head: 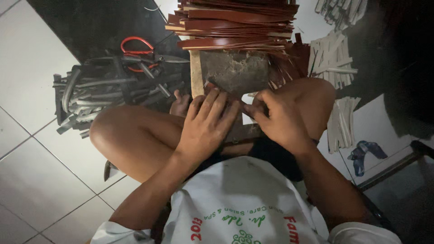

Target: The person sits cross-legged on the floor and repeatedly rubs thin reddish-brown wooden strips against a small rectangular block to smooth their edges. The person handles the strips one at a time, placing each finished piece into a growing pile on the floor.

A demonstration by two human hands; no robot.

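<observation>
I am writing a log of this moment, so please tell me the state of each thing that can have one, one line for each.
Left hand: flat, fingers spread, pressing on a dark strip.
Right hand: fingers bent, pinching the same strip.
Dark strip: lying across the lap, held down.
Red-brown strips: stacked in a pile.
Grey strips: in a loose heap on the floor.
Red-handled scissors: lying on the heap; open or closed, cannot tell.
Pale strips: in bundles on the floor.

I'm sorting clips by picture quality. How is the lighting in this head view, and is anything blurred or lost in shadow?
Head view: dim overall, with the white floor tiles brightest; the left hand and right hand are readable but soft; the strip under them is lost in shadow; the red-brown strip stack shows some sheen; the top-right corner is nearly black.
</observation>
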